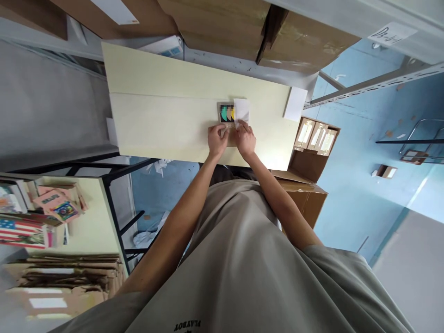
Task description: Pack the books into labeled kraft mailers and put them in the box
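Note:
On the pale table lies a small flat box (226,114) with a dark picture of green, tan and yellow shapes, partly pixelated. A white piece of paper (242,110) covers its right end. My left hand (218,141) is closed at the box's near edge, thumb and finger pinched together there. Closed too, my right hand (245,140) has its fingertips on the near edge of the white paper. Between my hands a brownish strip shows, partly hidden by the fingers.
The pale tabletop (163,120) stretches to both sides. A white box (295,103) sits at its right end. Large cartons (222,27) stand on a shelf behind. An open carton (308,162) is at right; books (58,203) and folded cardboard (65,277) lie at left.

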### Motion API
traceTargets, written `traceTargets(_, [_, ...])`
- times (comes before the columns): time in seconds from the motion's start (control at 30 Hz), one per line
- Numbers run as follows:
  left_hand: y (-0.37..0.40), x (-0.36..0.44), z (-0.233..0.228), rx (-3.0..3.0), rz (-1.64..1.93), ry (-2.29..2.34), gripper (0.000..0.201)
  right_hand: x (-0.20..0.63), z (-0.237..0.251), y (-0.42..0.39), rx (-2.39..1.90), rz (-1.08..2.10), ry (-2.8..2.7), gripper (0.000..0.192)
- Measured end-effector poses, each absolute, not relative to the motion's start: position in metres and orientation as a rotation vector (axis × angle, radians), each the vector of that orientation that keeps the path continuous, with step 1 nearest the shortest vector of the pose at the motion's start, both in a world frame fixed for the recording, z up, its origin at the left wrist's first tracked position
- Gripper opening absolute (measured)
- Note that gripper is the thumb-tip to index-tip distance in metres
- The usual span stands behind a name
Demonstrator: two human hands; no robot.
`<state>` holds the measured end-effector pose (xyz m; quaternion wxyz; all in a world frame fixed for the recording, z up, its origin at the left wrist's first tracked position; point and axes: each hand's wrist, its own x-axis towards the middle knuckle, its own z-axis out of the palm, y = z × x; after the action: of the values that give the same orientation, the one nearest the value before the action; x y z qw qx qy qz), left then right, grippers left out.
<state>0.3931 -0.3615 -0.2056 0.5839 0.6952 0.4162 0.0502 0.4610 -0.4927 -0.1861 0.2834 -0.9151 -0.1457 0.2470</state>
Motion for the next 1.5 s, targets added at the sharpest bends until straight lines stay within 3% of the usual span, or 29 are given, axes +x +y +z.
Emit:
traceTargets(0.23, [-0.395, 0.409, -0.209, 1.74, 0.137, 1.128, 0.05, 0.472, -0.187, -0.507, -2.372, 0.78, -0.348, 0.056])
traceTargets(0.43, [-0.388, 0.405, -0.216, 1.799, 0.106, 1.05, 0.065, 0.492, -0.18, -0.546, -2.201, 0.697, -0.337, 0.038])
traceTargets(0.83, [-0.388, 0.397, -0.214, 1.814, 0.163, 0.973, 0.049, 0.471, -0.179, -0.568, -2.317, 0.848, -0.462, 0.007])
traceTargets(1.0, [-0.391, 0.401, -0.216, 1.807, 0.18, 0.974, 0.041, 0.517, -0.194, -0.545, -2.377, 0.66, -0.171, 0.023])
traceTargets(1.13, [-0.405, 0.405, -0.211, 1.808, 0.173, 1.024, 0.017, 0.539, -0.201, -0.514, -2.422, 0.786, 0.029, 0.038])
traceTargets(1.27, [-0.411, 0.399, -0.194, 1.833, 0.161, 0.984, 0.01, 0.545, -0.197, -0.504, -2.424, 0.861, 0.04, 0.05])
traceTargets(1.37, [-0.41, 0.388, -0.18, 1.898, 0.149, 0.82, 0.02, 0.547, -0.189, -0.506, -2.417, 0.855, -0.014, 0.047])
traceTargets(1.5, [-0.418, 0.378, -0.169, 1.956, 0.016, 0.66, 0.07, 0.548, -0.174, -0.496, -2.387, 0.866, -0.07, 0.051])
